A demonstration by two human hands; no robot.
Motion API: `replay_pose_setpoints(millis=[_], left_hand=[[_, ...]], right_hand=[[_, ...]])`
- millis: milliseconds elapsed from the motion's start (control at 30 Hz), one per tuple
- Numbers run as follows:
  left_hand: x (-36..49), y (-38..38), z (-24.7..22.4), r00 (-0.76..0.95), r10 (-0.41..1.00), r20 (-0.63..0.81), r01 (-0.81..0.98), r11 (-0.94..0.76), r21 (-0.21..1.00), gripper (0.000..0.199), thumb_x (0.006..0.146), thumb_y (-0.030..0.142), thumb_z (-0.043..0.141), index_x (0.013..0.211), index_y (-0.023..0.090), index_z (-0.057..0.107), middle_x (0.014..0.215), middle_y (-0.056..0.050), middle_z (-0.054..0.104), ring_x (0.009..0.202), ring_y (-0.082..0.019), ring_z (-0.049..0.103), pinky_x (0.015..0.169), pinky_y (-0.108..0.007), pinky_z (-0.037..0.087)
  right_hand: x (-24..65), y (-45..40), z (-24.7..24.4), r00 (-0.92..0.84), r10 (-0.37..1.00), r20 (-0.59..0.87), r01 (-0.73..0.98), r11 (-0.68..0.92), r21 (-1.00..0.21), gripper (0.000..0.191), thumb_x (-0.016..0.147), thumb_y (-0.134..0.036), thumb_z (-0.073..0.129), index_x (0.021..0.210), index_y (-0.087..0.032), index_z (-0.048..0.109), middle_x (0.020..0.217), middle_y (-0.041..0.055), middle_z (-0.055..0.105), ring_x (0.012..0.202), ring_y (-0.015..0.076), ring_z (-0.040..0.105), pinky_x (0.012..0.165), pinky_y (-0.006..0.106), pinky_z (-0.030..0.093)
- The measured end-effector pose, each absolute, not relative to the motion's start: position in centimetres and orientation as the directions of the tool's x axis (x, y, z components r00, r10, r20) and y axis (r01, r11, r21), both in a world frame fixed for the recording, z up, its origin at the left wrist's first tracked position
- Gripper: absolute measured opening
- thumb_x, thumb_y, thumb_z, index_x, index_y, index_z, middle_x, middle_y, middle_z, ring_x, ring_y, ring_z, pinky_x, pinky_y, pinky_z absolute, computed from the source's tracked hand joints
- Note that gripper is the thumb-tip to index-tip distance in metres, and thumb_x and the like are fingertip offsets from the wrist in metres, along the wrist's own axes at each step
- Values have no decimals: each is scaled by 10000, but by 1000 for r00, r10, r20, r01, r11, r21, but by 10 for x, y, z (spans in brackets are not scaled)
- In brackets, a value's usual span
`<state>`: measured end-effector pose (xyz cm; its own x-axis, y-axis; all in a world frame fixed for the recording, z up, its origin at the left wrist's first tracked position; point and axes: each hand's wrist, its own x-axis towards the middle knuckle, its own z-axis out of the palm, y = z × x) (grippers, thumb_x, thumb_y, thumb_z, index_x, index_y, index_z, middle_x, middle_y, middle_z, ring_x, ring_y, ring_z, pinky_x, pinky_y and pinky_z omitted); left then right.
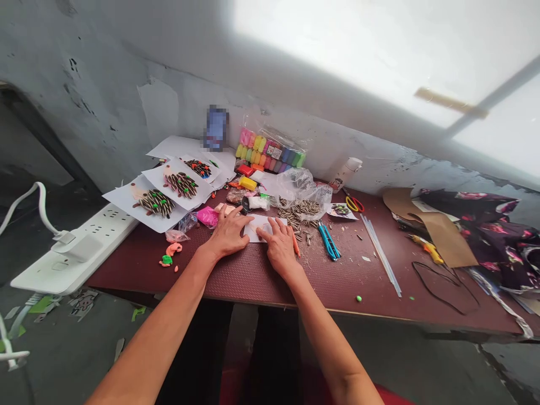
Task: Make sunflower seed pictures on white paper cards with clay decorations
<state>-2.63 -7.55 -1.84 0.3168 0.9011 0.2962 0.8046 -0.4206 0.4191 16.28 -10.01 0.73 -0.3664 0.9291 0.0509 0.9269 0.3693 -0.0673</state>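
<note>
A small white paper (254, 235) lies on the dark red table, with a faint pinkish patch on it. My left hand (228, 233) rests at the paper's left edge, fingers spread, holding nothing that I can see. On the paper's right side, my right hand (279, 243) lies with its fingers apart, fingertips touching the sheet. An orange stick (296, 243) is just right of my right hand. Behind it spreads a heap of striped seeds (306, 210). Pink clay (207, 217) in a wrapper sits beyond my left hand.
Seed-covered cards (155, 203) and a white power strip (76, 247) stand left. A blue cutter (329, 242), scissors (354, 203), clear sticks (382, 256) and a yellow glue gun (428, 248) lie right. Behind are clay packs (270, 152) and a white bottle (345, 173).
</note>
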Motion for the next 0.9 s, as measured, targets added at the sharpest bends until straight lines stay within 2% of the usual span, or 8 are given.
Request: replay_pose_setpoints(millis=[167,333,467,567,633,767,900], left_hand=[[-27,-75,-18,310,904,294,799,-415,435,594,730,224,552,1316,236,649,1293,-84,709,1444,-343,417,1235,-657,47],[-26,-76,-19,304,902,306,797,-417,438,589,726,214,550,1303,271,656,1305,-62,706,1433,-338,431,1237,-653,39],[-27,-76,-19,303,904,301,802,-412,432,589,723,219,551,1301,260,655,1274,-69,718,1435,-334,428,1243,-641,48],[-26,-76,-19,298,907,297,808,-405,428,587,728,223,550,1306,241,649,1307,-79,693,1434,-334,427,1250,-625,67],[-26,-76,-19,294,906,305,814,-405,417,593,728,227,553,1314,237,643,1354,-90,655,1436,-343,420,1249,-620,92],[-25,-75,-18,264,898,351,815,-402,417,616,713,230,557,1323,219,640,1427,-118,595,1450,-353,395,1244,-612,132],[-29,-72,-19,170,897,407,796,-369,479,568,746,176,502,1289,231,660,1362,-77,656,1418,-317,443,1239,-599,168]], right_hand=[[161,-100,9,-369,926,80,923,375,-86,507,967,-125,430,1356,-372,642,1597,54,416,1482,279,319,1152,474,262],[156,-97,12,-421,907,23,903,421,-85,479,990,-145,426,1363,-355,641,1599,79,414,1491,295,308,1150,479,255],[157,-93,14,-435,900,1,894,432,-118,464,970,-142,460,1328,-350,670,1568,57,460,1487,284,313,1152,461,262],[164,-86,17,-425,904,50,887,427,-178,500,938,-109,469,1329,-347,671,1570,42,459,1476,264,327,1160,445,264],[170,-79,19,-349,931,104,908,364,-208,537,922,-88,467,1364,-336,645,1555,49,477,1453,257,355,1155,442,276],[177,-60,25,-272,953,135,933,295,-207,510,896,-67,494,1310,-287,694,1526,81,505,1423,278,386,1143,444,292],[176,-46,22,-250,950,186,926,291,-241,535,893,-24,429,1272,-263,721,1452,90,571,1372,259,430,1117,405,321]])
